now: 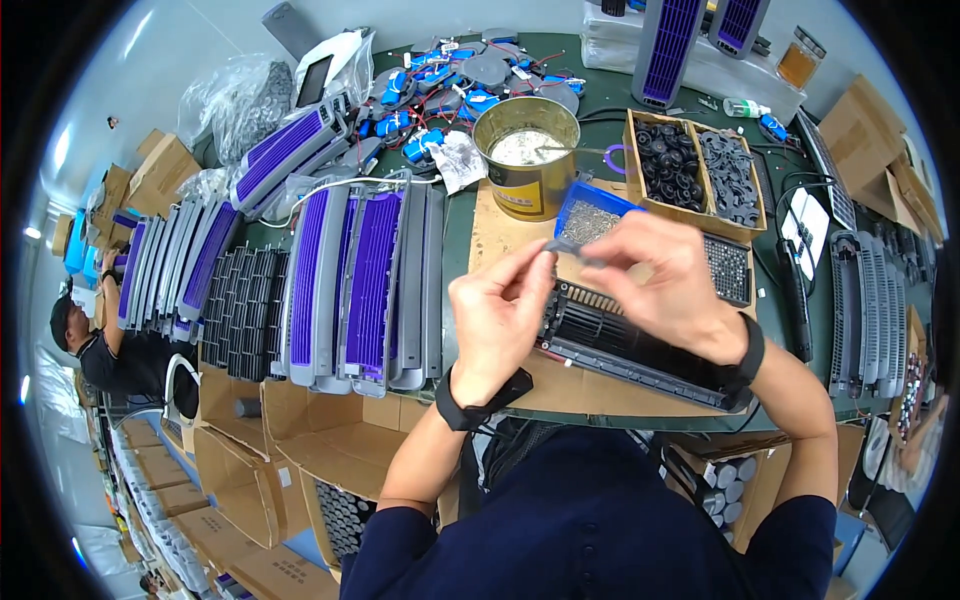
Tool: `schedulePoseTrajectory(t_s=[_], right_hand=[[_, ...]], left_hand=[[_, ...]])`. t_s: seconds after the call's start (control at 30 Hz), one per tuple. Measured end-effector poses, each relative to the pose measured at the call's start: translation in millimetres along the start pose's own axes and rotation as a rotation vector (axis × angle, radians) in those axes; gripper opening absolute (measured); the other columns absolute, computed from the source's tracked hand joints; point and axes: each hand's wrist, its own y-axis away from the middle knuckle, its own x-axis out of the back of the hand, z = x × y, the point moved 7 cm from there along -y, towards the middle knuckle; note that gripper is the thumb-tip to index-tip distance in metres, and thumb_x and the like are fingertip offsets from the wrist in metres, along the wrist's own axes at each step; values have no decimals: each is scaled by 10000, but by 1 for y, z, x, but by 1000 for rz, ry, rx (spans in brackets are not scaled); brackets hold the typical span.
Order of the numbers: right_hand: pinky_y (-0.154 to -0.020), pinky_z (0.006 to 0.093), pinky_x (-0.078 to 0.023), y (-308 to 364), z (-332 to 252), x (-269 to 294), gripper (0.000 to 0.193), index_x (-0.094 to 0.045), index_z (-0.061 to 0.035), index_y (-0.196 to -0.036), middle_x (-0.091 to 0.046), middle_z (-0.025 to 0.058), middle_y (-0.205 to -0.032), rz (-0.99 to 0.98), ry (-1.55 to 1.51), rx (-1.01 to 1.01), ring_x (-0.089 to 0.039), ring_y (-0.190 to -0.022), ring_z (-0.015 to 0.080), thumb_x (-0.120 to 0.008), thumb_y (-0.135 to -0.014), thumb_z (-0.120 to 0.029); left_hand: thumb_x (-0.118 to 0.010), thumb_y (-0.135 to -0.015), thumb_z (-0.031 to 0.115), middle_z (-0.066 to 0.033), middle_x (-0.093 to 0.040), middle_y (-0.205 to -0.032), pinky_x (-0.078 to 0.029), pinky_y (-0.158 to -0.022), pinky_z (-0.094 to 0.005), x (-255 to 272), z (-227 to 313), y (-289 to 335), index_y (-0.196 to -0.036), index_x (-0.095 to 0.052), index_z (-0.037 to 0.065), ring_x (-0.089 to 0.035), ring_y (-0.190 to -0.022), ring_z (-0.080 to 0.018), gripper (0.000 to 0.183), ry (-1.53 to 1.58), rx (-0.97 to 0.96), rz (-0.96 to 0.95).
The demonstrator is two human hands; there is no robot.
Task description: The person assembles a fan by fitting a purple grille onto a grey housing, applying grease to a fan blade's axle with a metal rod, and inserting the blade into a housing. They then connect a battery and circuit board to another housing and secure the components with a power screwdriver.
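My left hand (500,312) pinches a small dark grey plastic piece (566,248) between thumb and fingers. From the other side my right hand (662,285) has its fingers closed on the same piece, partly covering it. Below both hands lies a long black fan housing (640,368) with a ribbed roller inside, on a cardboard sheet (560,388). Just beyond the fingers is a blue tray (577,192) of small screws. A tin can (527,192) with whitish paste and a stick in it stands behind the left hand.
A divided cardboard box (748,232) holds black round parts and grey clips. Purple-and-grey fan units (372,290) stand in a row at left, beside black rollers (243,310). Grey discs with blue-wrapped parts (480,70) pile up at the back. A co-worker (130,345) is far left.
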Motion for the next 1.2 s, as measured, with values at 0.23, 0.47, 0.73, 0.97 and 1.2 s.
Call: schedulePoseTrajectory(t_s=[0.23, 0.47, 0.73, 0.97, 1.2], right_hand=[[-707, 308, -522, 2, 55, 116, 378, -635, -31, -1120, -603, 114, -1031, 316, 543, -280, -628, -799, 194, -727, -756, 7], [-999, 446, -426, 43, 11, 19, 985, -340, -5, -1413, -471, 238, -1283, -612, 148, -233, -506, -1165, 404, -880, -619, -224], [-895, 423, -487, 79, 6, -21, 1135, -235, 53, -1456, -445, 257, -1308, -887, 490, -217, -589, -1025, 379, -890, -562, -192], [-859, 409, -499, 81, 7, -20, 1124, -255, 52, -1452, -473, 233, -1255, -846, 488, -183, -599, -964, 354, -887, -556, -197], [-827, 389, -513, 82, 9, -21, 1109, -277, 59, -1443, -488, 222, -1233, -835, 507, -155, -605, -946, 334, -885, -550, -194]], left_hand=[[-676, -909, 96, -111, -704, -962, -565, -754, -228, 28, -30, -2, -1099, -655, -64, -681, -801, -128, 249, 348, 367, -32], [-739, -845, 49, -96, -708, -922, -547, -699, -217, 37, -48, 16, -1071, -674, -55, -671, -760, -108, 257, 181, 428, -91], [-753, -813, 8, -69, -685, -862, -541, -673, -215, 9, -40, 25, -968, -726, -30, -672, -754, -107, 162, -21, 309, -251], [-745, -812, 8, -67, -684, -856, -543, -658, -225, -6, -36, 26, -969, -728, -31, -672, -724, -128, 163, -232, 261, -336], [-717, -847, 35, -74, -672, -924, -542, -690, -245, -4, -58, 22, -1066, -705, -23, -632, -746, -130, 227, -175, 212, -282]])
